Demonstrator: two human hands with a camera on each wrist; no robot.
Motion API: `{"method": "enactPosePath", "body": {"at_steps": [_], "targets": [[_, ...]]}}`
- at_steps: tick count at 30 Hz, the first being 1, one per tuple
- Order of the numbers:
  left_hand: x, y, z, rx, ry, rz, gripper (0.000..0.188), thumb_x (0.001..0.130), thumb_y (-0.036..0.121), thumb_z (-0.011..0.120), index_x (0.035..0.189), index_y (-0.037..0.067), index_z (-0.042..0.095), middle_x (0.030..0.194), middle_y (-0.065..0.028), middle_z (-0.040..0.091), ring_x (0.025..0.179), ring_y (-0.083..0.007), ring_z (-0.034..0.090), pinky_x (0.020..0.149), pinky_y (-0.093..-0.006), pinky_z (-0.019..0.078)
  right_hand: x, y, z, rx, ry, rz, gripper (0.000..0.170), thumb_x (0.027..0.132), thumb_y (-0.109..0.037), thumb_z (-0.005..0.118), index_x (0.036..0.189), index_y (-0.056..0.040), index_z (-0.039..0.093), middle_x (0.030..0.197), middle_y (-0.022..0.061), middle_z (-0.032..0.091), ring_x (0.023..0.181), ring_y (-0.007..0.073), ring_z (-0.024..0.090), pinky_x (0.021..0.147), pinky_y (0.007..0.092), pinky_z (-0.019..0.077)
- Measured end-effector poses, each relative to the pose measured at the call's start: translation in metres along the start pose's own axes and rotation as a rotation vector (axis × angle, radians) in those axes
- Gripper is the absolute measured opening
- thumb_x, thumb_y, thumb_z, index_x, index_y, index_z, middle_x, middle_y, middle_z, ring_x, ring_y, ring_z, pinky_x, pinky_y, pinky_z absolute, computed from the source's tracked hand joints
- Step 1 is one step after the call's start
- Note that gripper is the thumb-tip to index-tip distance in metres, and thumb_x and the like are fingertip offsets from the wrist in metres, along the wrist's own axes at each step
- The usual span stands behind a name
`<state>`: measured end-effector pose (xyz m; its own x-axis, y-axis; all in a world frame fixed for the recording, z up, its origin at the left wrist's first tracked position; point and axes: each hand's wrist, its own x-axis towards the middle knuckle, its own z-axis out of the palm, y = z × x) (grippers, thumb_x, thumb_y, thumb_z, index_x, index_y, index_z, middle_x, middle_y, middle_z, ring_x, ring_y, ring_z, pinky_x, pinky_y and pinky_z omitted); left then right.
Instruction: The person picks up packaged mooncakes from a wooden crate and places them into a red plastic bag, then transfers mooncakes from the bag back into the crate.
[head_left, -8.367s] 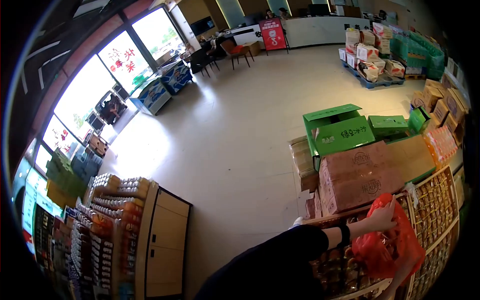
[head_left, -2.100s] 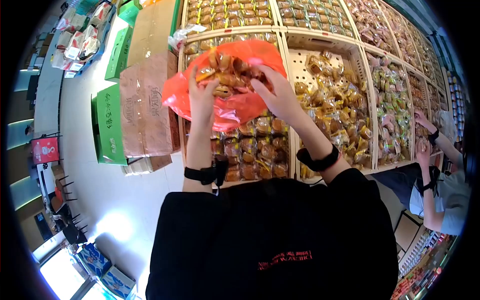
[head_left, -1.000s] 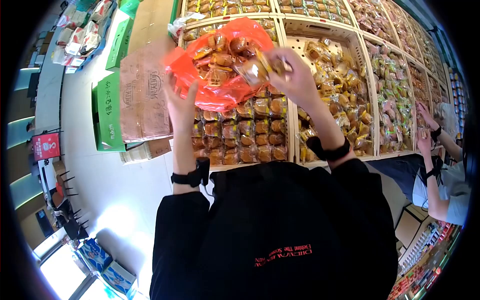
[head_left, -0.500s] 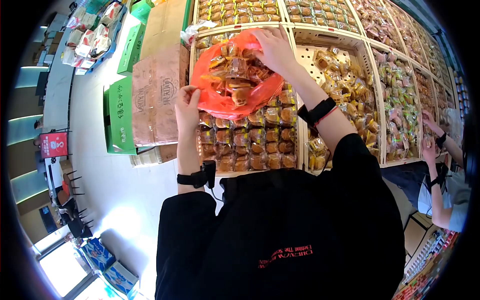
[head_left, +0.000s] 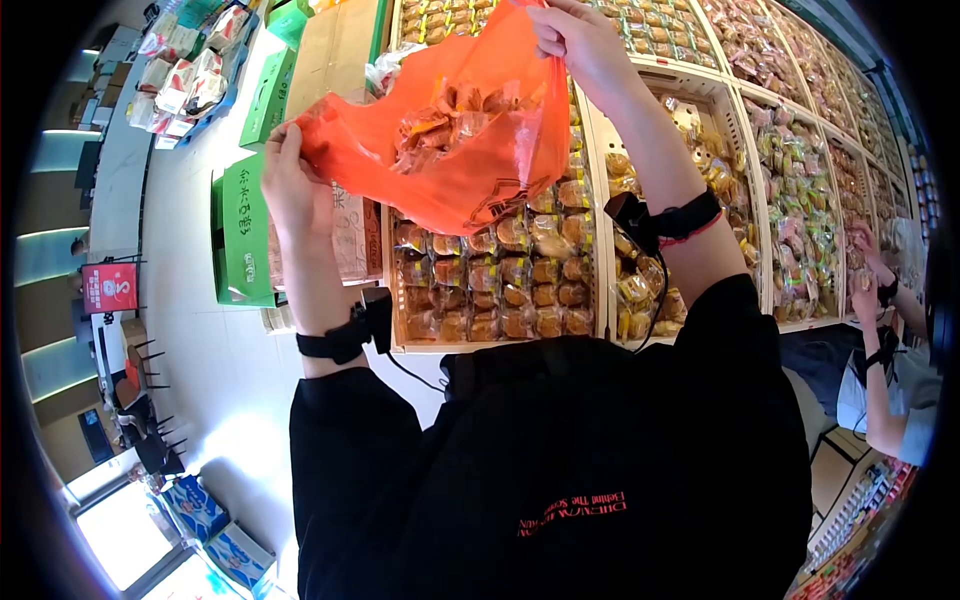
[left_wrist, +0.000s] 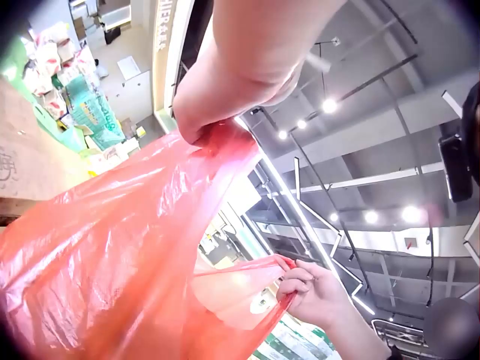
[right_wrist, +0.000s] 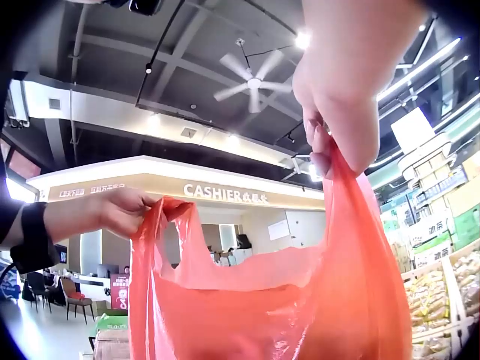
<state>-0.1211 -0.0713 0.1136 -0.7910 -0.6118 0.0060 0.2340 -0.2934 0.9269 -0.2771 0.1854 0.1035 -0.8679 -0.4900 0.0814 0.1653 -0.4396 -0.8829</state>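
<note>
A red plastic carrier bag (head_left: 370, 140) is stretched between the two hands, with several wrapped buns (head_left: 460, 125) showing inside it. My left hand (head_left: 295, 190) grips one handle at the bag's left side. At its upper right, my right hand (head_left: 585, 50) holds the other handle, fingers curled round the plastic. The right wrist view shows the bag (right_wrist: 232, 315) hanging upright from both handles, its mouth spread. In the left wrist view the right hand (left_wrist: 311, 292) pinches the gathered plastic. Below the bag lies a crate of wrapped buns (head_left: 500, 290) in rows.
Wooden crates of packaged pastries (head_left: 785, 210) extend to the right and back. Left of them stand a brown carton (head_left: 345, 235) and a green box (head_left: 245, 230). Another person's hands (head_left: 868, 270) work over the crates at far right. A cashier counter (head_left: 125, 190) is farther off.
Earlier the right hand held wrapped buns over the bag; it then moved to the bag's edge. Now both hands have spread apart and raised the bag by its handles.
</note>
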Motion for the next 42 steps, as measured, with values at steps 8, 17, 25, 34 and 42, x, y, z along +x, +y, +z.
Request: {"method": "enactPosePath", "body": {"at_steps": [8,17,25,34,42], "targets": [[0.028,0.037,0.014,-0.111,-0.082,0.057,0.012,0.091,0.007,0.047,0.098,-0.001,0.051,0.097,-0.0106,0.057,0.093,-0.0194,0.055,0.086,-0.0337,0.0442,-0.003,-0.034,0.006,0.006,0.006,-0.136,0.011,0.087,-0.009,0.051,0.077,-0.0055,0.055,0.06,-0.0043,0.043,0.052,0.0052,0.038,0.051,0.0199,0.0301],[0.005,0.003,-0.01,-0.092,-0.083,-0.037,0.016,0.093,0.01,0.043,0.104,0.0,0.051,0.104,-0.0097,0.054,0.099,-0.0183,0.051,0.092,-0.0344,0.0393,-0.051,0.017,-0.04,-0.723,0.264,-0.421,0.026,0.084,-0.02,0.059,0.099,0.0011,0.058,0.087,0.0075,0.062,0.088,0.0188,0.059,0.084,0.0289,0.0438],[-0.048,-0.017,-0.053,0.149,-0.041,-0.084,0.015,0.094,0.014,0.042,0.103,0.004,0.048,0.1,-0.0045,0.054,0.094,-0.0114,0.052,0.083,-0.0271,0.0427,-0.198,0.147,-0.059,-1.286,-0.289,0.183,0.032,0.078,-0.027,0.061,0.099,-0.0036,0.055,0.089,0.0134,0.059,0.087,0.0309,0.056,0.072,0.039,0.0472],[-0.075,-0.009,-0.021,0.22,-0.081,0.037,0.041,0.092,0.007,0.039,0.132,0.0,0.032,0.128,-0.0117,0.043,0.117,-0.0194,0.045,0.098,-0.0333,0.0397,-0.236,0.201,-0.059,-1.578,-0.413,0.072,0.034,0.066,-0.019,0.068,0.093,-0.0047,0.054,0.087,0.0099,0.058,0.086,0.0273,0.055,0.074,0.0382,0.0465],[-0.08,-0.011,-0.027,0.336,-0.159,0.005,0.039,0.09,0.002,0.038,0.129,-0.002,0.041,0.136,-0.0115,0.037,0.122,-0.0199,0.041,0.101,-0.0337,0.0364,-0.198,0.142,-0.033,-1.24,-0.513,0.134,0.016,0.074,-0.018,0.062,0.082,-0.0062,0.054,0.08,0.0112,0.057,0.078,0.0316,0.057,0.068,0.0416,0.0464]]}}
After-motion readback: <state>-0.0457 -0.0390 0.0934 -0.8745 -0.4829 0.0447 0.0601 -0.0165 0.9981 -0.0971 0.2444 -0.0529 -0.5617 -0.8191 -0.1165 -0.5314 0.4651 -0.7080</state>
